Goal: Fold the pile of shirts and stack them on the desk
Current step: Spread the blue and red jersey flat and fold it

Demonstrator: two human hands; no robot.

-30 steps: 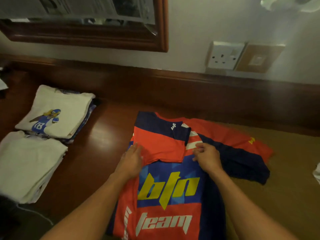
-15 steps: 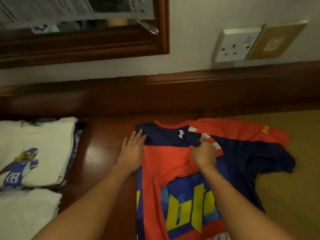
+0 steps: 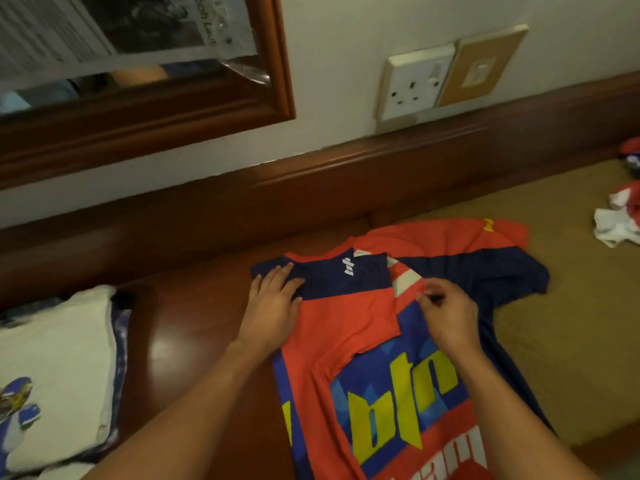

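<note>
A red and navy jersey [image 3: 349, 327] with yellow letters lies spread on the wooden desk [image 3: 194, 344], its left sleeve folded in over the chest. My left hand [image 3: 273, 303] rests flat on that folded sleeve at the jersey's left shoulder. My right hand [image 3: 446, 313] pinches the jersey's fabric near the collar, just right of the folded sleeve. The right sleeve [image 3: 485, 258] still lies spread out to the right. A stack of folded white shirts [image 3: 59, 368] sits at the desk's left.
A tan mat [image 3: 554, 358] covers the desk's right part, with crumpled red and white clothes [image 3: 620, 223] at its far right edge. A wooden ledge, a framed mirror [image 3: 138, 74] and a wall socket [image 3: 415, 84] stand behind the desk.
My left hand has slid up onto the folded sleeve's navy top. My right hand has shifted right off the sleeve edge to the fabric beside it. The view has tilted and swung right.
</note>
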